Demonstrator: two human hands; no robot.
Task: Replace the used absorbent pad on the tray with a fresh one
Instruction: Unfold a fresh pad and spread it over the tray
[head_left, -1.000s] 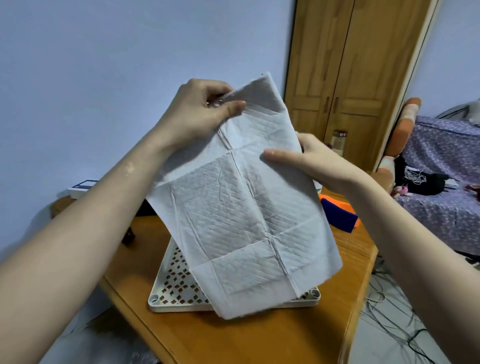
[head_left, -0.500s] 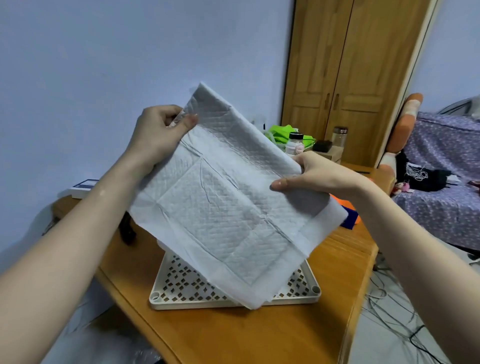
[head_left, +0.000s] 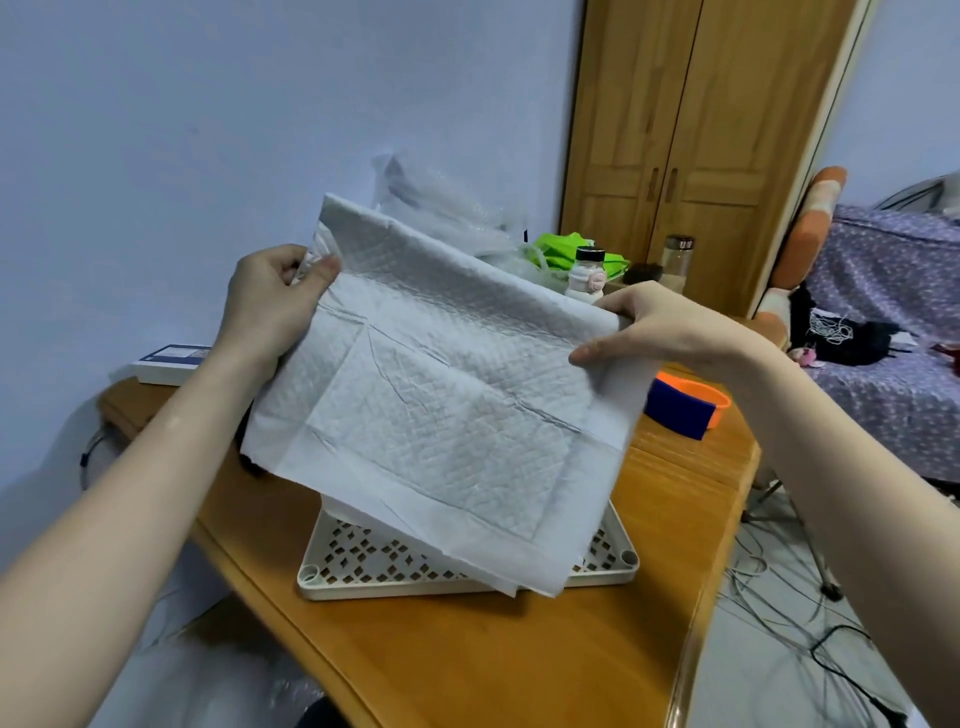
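Note:
A white quilted absorbent pad (head_left: 441, 405) hangs spread out in the air above the table, tilted, its lower corner drooping over the tray's front edge. My left hand (head_left: 275, 306) pinches its upper left corner. My right hand (head_left: 654, 325) grips its upper right edge. Under the pad, a cream perforated plastic tray (head_left: 363, 564) lies flat on the wooden table (head_left: 493, 660); most of the tray is hidden by the pad.
An orange and blue object (head_left: 685, 405) lies on the table to the right. Bottles (head_left: 587, 273), a green bag (head_left: 566, 247) and clear plastic wrap (head_left: 441, 208) sit behind the pad. A white box (head_left: 166, 364) is at far left. Cables (head_left: 779, 597) trail over the floor to the right.
Both hands have lowered and spread apart, turning the pad from nearly upright to a flatter, wider spread closer to the tray.

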